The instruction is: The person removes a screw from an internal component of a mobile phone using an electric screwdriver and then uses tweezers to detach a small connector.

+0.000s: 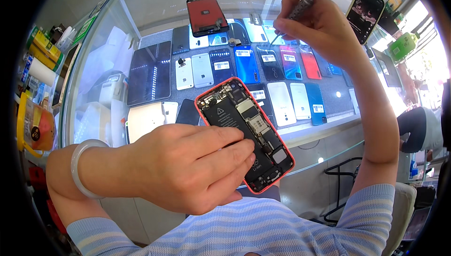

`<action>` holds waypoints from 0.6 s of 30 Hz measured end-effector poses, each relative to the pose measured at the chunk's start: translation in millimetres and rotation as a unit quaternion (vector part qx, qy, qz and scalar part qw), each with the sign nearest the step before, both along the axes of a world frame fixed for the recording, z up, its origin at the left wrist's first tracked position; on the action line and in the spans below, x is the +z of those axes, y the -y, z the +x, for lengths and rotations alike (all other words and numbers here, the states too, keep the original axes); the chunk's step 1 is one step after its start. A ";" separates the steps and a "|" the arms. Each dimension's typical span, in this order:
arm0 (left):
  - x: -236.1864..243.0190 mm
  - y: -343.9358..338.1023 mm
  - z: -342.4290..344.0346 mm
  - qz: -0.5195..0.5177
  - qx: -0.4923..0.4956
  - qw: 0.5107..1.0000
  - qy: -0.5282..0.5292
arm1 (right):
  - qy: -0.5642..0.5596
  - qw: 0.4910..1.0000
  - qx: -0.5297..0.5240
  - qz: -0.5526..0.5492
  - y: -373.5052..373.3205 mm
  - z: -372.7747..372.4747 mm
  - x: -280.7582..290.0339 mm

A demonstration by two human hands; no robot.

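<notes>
An opened smartphone (239,129) with a coral-red frame lies tilted at the near edge of the counter. Inside it show a black battery (221,117), a circuit board and small metal shields. My left hand (197,162) grips the phone, fingers closed together over the battery; the thumb is mostly hidden. Up at the right, my right hand (310,19) pinches a grey metal screwdriver (304,6), its thin shaft pointing down at the glass. The tip is well apart from the opened phone. A detached screen assembly (205,15) with a red-brown back rests on the glass at the far side.
Many phones, among them a blue one (246,64), sit on grey cloth under the glass counter (324,150). A phone with a lit screen (365,14) stands at the upper right. Bottles and a yellow-handled container (35,124) crowd the left; a green bottle (403,45) is right.
</notes>
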State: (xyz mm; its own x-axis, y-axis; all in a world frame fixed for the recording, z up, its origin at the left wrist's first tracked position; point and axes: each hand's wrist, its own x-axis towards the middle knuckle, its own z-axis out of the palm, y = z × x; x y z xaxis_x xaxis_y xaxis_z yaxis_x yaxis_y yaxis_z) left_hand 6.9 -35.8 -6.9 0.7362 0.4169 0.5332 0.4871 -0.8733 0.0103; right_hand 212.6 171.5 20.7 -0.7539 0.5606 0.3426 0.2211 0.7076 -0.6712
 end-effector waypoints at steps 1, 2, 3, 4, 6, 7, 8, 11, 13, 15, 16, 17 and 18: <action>-0.4 0.1 -0.2 0.000 0.000 1.000 0.000 | 0.033 0.999 0.004 -0.013 1.2 0.1 1.0; -0.8 0.3 -0.5 0.001 0.001 1.000 0.000 | 0.067 0.997 0.009 -0.027 3.1 0.1 2.6; -1.1 0.5 -0.6 0.001 0.001 1.000 0.000 | 0.109 0.994 -0.006 0.001 9.0 -1.1 5.8; -1.1 0.6 -0.5 -0.001 0.001 1.000 0.001 | 0.123 0.992 0.003 0.012 7.8 -1.2 5.2; -1.2 0.1 -0.1 -0.003 0.000 1.000 0.005 | 0.153 0.987 0.021 0.035 2.9 -0.6 2.9; -1.4 -0.2 -0.2 -0.004 -0.002 1.000 0.004 | 0.134 0.990 0.040 0.032 1.5 0.3 0.2; -1.5 -0.5 -0.4 -0.004 -0.003 1.000 0.004 | 0.134 0.990 0.046 0.024 0.2 1.0 -0.6; -0.9 -0.1 -0.3 -0.005 -0.003 1.000 0.003 | 0.136 0.988 0.068 0.000 -4.2 1.0 -1.3; -0.9 0.7 -0.7 -0.004 -0.002 1.000 0.002 | 0.138 0.987 0.084 -0.016 -5.7 -0.2 -0.7; -1.9 0.5 -1.2 0.000 -0.001 1.000 0.002 | 0.135 0.988 0.071 -0.017 -4.4 -1.7 -2.1; -1.8 0.1 -1.3 -0.001 -0.002 1.000 0.000 | 0.135 0.989 0.064 -0.017 -3.9 -2.2 -2.9; -1.2 -0.5 -1.4 -0.001 -0.003 1.000 -0.001 | 0.136 0.989 0.064 -0.013 -3.8 -2.1 -3.3; -0.8 -0.4 -1.3 -0.001 -0.004 1.000 -0.003 | 0.136 0.989 0.064 -0.009 -3.4 -2.0 -3.4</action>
State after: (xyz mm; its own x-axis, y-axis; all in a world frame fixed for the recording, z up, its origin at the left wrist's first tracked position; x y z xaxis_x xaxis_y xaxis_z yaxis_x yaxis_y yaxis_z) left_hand 5.5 -35.3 -7.7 0.7430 0.4112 0.5281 0.4797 -0.8774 0.0083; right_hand 210.6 174.9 17.3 -0.8820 0.4586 0.1082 0.3048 0.7304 -0.6112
